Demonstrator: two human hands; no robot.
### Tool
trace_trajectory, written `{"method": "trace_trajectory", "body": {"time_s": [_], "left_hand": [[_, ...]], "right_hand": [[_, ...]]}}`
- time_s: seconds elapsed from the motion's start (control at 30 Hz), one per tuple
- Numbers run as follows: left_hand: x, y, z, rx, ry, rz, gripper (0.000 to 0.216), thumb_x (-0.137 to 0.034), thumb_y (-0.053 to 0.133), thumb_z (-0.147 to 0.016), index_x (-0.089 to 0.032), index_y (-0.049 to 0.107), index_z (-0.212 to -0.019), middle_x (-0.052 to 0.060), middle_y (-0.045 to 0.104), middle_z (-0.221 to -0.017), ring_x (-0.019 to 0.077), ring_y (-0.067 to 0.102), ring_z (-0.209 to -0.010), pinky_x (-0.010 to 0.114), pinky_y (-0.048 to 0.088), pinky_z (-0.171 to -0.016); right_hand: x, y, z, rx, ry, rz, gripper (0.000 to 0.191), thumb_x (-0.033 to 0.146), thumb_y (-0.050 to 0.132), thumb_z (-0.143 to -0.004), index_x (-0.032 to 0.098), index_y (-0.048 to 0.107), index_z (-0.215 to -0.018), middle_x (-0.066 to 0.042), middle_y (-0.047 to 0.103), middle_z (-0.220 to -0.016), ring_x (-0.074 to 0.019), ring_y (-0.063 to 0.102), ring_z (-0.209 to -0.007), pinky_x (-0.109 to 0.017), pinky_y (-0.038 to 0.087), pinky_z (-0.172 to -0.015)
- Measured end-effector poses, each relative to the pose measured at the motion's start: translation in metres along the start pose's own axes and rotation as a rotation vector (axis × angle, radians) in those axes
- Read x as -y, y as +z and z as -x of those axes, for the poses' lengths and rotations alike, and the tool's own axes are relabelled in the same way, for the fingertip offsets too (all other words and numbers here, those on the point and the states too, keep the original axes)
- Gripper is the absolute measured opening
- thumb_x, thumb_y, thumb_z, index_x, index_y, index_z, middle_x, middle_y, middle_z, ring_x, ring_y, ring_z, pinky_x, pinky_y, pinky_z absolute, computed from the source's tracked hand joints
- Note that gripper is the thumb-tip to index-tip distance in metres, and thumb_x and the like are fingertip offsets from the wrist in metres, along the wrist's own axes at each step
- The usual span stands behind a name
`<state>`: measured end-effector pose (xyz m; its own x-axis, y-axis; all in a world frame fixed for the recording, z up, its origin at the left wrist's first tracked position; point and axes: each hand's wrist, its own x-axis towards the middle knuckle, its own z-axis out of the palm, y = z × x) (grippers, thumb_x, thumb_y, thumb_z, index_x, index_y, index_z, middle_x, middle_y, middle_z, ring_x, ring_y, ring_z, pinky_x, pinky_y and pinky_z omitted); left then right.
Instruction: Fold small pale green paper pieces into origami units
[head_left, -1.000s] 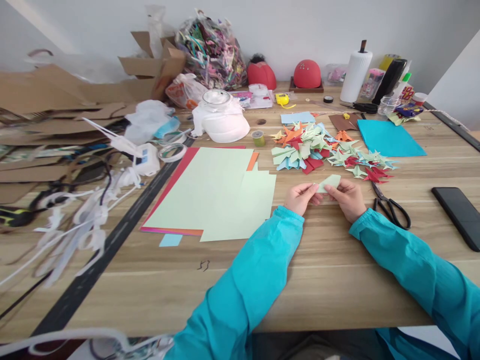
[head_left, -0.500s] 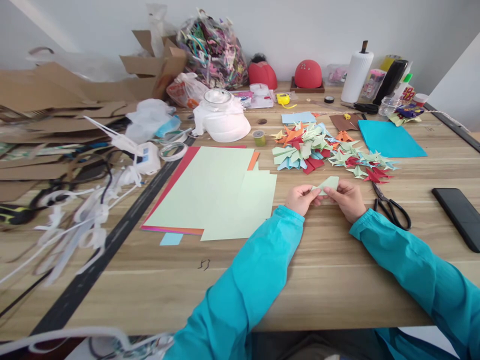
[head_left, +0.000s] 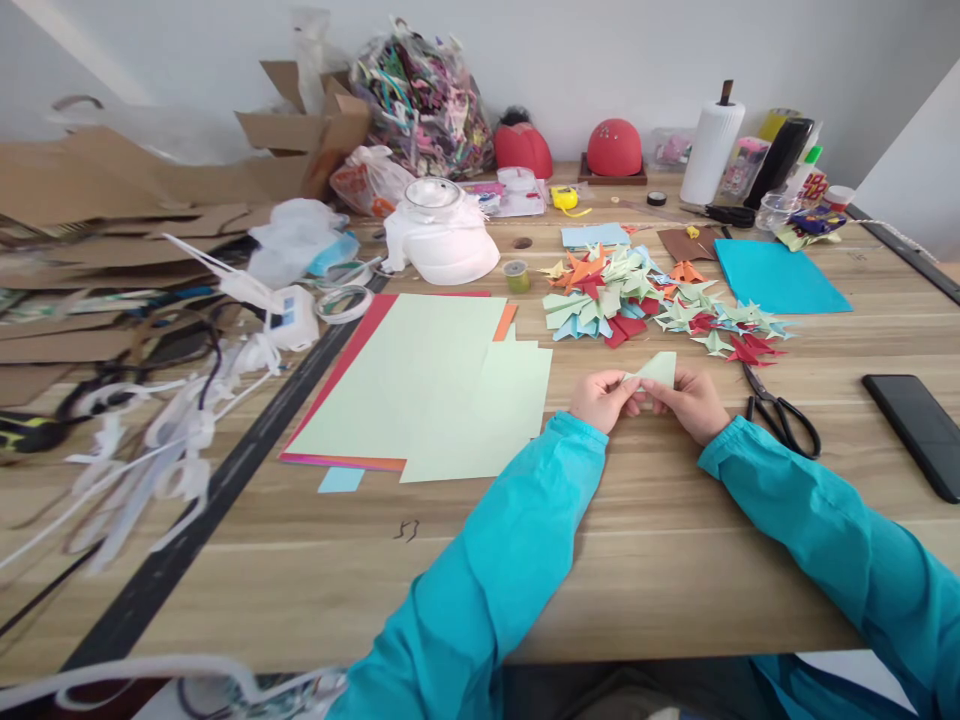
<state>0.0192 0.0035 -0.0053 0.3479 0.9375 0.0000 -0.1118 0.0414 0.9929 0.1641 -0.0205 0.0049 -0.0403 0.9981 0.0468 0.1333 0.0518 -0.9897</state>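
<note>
A small pale green folded paper (head_left: 659, 368) is held up over the table between both my hands. My left hand (head_left: 599, 398) pinches its left end between thumb and fingers. From the right, my right hand (head_left: 697, 400) grips it too, its thumb pressed near the middle of the fold. Fingers cover the lower part of the paper. Just beyond my hands lies a pile of folded paper cranes (head_left: 607, 290) in green, orange, red and blue. To the left are stacked sheets of pale green paper (head_left: 435, 380) with red and orange edges beneath.
Black-handled scissors (head_left: 784, 415) lie beside my right wrist, and a black phone (head_left: 913, 435) farther right. A turquoise sheet (head_left: 784, 277) is at the back right. A thread spool (head_left: 516, 275) stands behind the paper stack. White straps and cables (head_left: 176, 440) clutter the left.
My right thumb has shifted slightly left along the folded paper, and more of the paper's upper right part shows. Both hands keep hold in nearly the same place.
</note>
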Motion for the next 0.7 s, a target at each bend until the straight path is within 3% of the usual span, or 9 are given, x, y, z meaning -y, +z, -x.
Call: {"method": "trace_trajectory", "body": {"time_s": [0.23,0.43,0.7], "left_hand": [[0.0010,0.0004,-0.0004,0.009,-0.042,0.072,0.034,-0.046,0.065,-0.063,-0.012,0.062,-0.066,0.001,0.062,-0.058,0.0090,0.054,-0.046,0.022,0.045,-0.048],[0.0042,-0.0025,-0.0016,-0.003,-0.051,0.065,0.031,-0.043,0.062,-0.067,-0.012,0.064,-0.068,0.001,0.060,-0.052,0.0104,0.055,-0.049,0.023,0.045,-0.051],[0.0019,0.0001,-0.0012,0.019,-0.054,0.070,0.030,-0.040,0.066,-0.063,-0.011,0.061,-0.066,0.002,0.062,-0.058,0.0086,0.053,-0.045,0.023,0.044,-0.048]], "right_hand": [[0.0001,-0.0002,-0.0013,-0.009,-0.011,0.024,0.034,0.046,0.068,-0.062,0.014,0.056,-0.057,0.002,0.052,-0.046,-0.0083,0.045,-0.043,-0.022,0.034,-0.044],[-0.0002,-0.0002,-0.0006,-0.011,-0.027,0.035,0.035,0.047,0.067,-0.062,0.015,0.055,-0.057,0.002,0.053,-0.046,-0.0089,0.046,-0.044,-0.023,0.036,-0.045],[-0.0002,-0.0006,-0.0015,-0.035,-0.033,0.003,0.037,0.049,0.066,-0.063,0.016,0.053,-0.055,0.002,0.053,-0.046,-0.0086,0.045,-0.045,-0.023,0.038,-0.046]]}}
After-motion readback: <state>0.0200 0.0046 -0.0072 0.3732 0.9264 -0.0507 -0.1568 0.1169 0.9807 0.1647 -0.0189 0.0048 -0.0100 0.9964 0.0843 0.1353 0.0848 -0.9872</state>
